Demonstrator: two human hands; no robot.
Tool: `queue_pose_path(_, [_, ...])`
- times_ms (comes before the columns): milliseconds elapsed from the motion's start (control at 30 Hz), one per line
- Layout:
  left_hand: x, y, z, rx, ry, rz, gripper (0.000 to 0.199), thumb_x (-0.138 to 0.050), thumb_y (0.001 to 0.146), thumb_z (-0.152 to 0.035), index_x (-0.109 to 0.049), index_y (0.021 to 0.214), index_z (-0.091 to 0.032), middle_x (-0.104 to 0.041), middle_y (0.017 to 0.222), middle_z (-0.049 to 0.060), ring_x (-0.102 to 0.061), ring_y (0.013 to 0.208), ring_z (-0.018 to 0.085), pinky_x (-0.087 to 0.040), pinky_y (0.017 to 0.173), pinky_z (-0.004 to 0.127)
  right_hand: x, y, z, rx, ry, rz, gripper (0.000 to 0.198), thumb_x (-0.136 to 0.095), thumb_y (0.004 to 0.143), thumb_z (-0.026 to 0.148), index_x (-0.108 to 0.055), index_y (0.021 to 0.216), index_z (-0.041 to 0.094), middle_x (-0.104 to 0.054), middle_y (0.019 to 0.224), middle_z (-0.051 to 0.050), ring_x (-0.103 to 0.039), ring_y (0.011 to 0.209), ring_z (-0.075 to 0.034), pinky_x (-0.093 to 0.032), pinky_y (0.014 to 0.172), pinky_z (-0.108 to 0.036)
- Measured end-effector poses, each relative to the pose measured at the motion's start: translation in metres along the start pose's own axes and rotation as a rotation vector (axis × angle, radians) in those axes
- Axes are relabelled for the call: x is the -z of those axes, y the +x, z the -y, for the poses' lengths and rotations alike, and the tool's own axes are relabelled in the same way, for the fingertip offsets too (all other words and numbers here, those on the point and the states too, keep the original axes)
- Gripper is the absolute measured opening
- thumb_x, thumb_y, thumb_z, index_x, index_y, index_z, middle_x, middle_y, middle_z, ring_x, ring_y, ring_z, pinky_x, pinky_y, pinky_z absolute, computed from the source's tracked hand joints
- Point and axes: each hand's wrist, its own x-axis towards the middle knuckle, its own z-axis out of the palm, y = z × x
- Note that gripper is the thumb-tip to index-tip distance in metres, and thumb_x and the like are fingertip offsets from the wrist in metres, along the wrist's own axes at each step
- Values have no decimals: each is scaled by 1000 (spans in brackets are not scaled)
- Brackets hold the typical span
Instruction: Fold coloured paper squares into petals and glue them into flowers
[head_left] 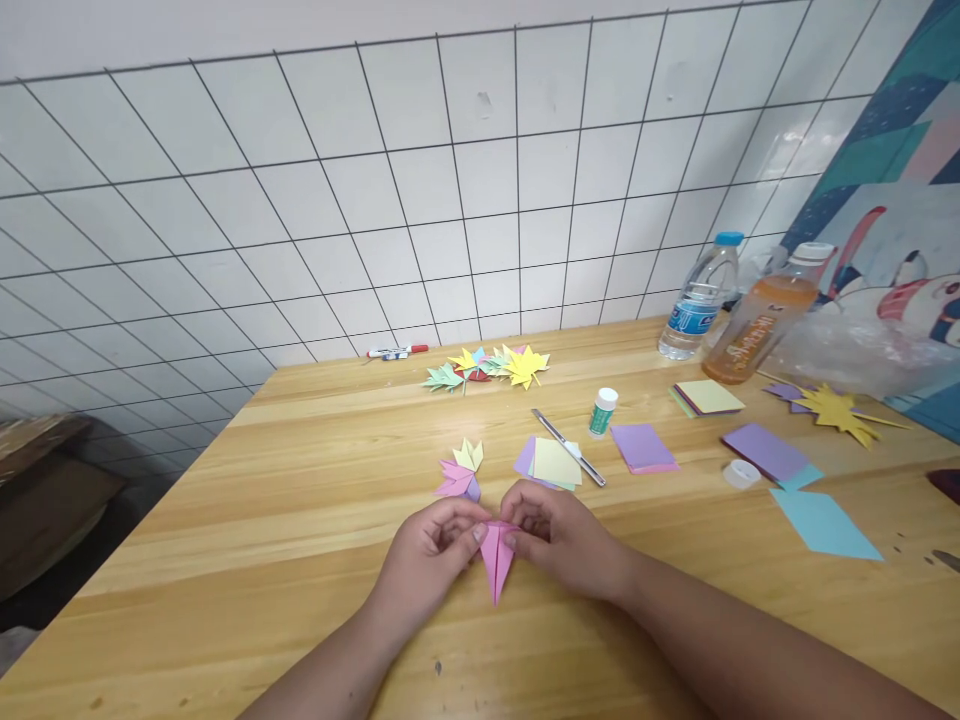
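Note:
A pink folded origami paper (496, 568), kite-shaped with a centre slit, points its narrow tip toward me. My left hand (435, 550) pinches its upper left corner between thumb and fingers. On the opposite corner, my right hand (559, 540) grips the paper the same way. Just beyond my hands lie folded paper pieces, a pink one (454, 480) and a pale yellow one (469, 455). A stack of square paper (556, 465) sits past my right hand, with a slim metallic craft knife (570, 448) lying across it.
An uncapped-looking glue stick (602, 414) stands behind the purple paper (643, 447). Folded paper leaves (529, 366) and markers (397, 352) lie near the tiled wall. A water bottle (697, 300) and an orange drink bottle (765, 320) stand back right. Blue paper (825, 525) lies at right.

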Motion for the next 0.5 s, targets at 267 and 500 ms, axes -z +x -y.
queue_pose_path(267, [1,0,-3,-16,-39,29,17,-68,72,-31,-62,76,-15,-63,66,1,-55,59,11,-43,58,22,5,2,3,-27,184,-33,13,-65,76,26,-58,78,16,-58,71,1,-52,64,-9,-41,62,-22])
queue_pose_path(500, [2,-1,-2,7,-48,52,21,-69,72,-34,-60,77,-15,-60,63,0,-54,58,11,-43,58,23,8,1,2,-80,232,-15,18,-65,77,33,-65,80,15,-61,74,-1,-56,67,-10,-43,60,-21])
